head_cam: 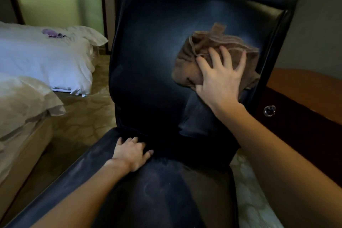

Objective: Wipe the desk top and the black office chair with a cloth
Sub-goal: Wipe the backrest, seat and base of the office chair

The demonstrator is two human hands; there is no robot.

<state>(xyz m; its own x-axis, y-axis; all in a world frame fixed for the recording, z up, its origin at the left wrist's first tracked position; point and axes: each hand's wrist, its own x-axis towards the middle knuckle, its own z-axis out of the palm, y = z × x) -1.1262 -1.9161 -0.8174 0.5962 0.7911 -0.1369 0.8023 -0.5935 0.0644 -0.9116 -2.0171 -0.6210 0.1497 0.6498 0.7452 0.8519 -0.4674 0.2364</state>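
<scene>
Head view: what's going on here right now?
A person is working on the chair. The right hand presses the cloth against the right side of the backrest, fingers spread. The left hand rests on the seat near its back edge. The seat shows pale dusty smears, so it looks not yet wiped. The desk stands at the right, with neither hand on it.

On your left you see a bed (27, 144) bearing a white pillow (46, 61), a small purple item (52, 33) on it; patterned carpet (87, 116) lies alongside.
</scene>
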